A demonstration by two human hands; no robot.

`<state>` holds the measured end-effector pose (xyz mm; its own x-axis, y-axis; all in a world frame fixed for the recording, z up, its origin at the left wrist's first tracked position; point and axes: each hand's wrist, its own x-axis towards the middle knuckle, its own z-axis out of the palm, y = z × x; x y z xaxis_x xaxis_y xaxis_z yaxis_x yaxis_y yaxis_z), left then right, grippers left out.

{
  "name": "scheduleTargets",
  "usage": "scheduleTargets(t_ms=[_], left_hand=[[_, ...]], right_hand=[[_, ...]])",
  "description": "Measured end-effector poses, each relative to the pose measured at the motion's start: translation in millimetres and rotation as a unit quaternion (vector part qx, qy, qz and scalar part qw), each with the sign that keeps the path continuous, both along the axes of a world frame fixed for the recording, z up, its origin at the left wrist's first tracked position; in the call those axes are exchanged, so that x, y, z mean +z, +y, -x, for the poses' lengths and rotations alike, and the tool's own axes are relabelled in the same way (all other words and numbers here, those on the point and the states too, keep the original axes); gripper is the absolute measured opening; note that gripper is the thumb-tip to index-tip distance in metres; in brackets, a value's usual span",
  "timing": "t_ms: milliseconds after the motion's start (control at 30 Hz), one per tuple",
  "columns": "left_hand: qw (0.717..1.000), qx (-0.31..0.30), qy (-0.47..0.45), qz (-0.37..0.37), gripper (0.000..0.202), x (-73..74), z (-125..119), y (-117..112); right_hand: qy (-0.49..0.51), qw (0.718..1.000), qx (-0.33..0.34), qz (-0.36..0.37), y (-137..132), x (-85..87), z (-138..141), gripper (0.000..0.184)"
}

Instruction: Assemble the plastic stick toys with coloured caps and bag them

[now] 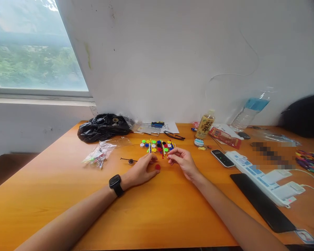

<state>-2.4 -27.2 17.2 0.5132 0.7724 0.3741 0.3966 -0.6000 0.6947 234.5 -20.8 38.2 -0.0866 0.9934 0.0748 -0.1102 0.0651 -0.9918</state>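
My left hand (140,169), with a black watch on its wrist, rests low over the table with thumb and fingers apart. A small red disc (157,167) lies at its thumb tip, seemingly touching it. To the right, the thumb and index finger of my right hand (182,161) are pinched together; whatever is between them is too small to make out. Just beyond both hands lie several coloured discs (154,146) in rows, with thin yellow-and-white sticks (162,148) among them. A thin dark rod with a round black piece (131,161) sits left of my left hand.
Black plastic bag (103,127) and clear bag of small parts (95,157) lie left. A screwdriver (157,123) and black glasses (174,135) are at the back. On the right are a drink bottle (204,126), a phone (222,158) and a white power strip (259,177).
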Motion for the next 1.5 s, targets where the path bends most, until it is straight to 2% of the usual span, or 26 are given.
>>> scheduleTargets(t_ms=[133,233,400,700,833,1033,1233,1367,1500], left_hand=[[1.000,0.023,0.003,-0.017,0.040,0.3,6,1],[1.000,-0.004,0.011,-0.025,0.044,2.4,8,2],[0.998,-0.047,0.025,-0.018,0.020,2.6,7,4],[0.997,-0.033,0.046,-0.043,0.017,3.3,5,4],[0.997,-0.040,0.049,-0.049,0.016,3.7,4,4],[0.996,-0.030,0.051,-0.070,0.012,6.2,4,2],[0.994,-0.009,0.065,-0.093,0.015,8.3,3,0],[0.987,-0.026,0.100,-0.126,0.016,11.8,2,-1],[0.976,-0.040,0.142,-0.163,0.012,16.2,0,-3]], right_hand=[[-0.013,0.999,0.034,0.011,-1,-8.0,6,0.028],[-0.024,0.997,0.073,0.019,-1,-19.9,11,0.030],[-0.058,0.990,0.129,0.000,0,-36.0,16,0.032],[-0.118,0.983,0.138,-0.010,-5,-32.0,19,0.036],[-0.110,0.985,0.131,-0.013,-3,-34.0,20,0.033],[-0.147,0.982,0.103,-0.058,-1,-36.9,20,0.025],[-0.175,0.979,0.083,-0.070,-4,-37.5,24,0.019],[-0.253,0.957,0.051,-0.131,-10,-30.7,25,0.011],[-0.333,0.926,0.002,-0.176,-12,-22.1,19,0.014]])
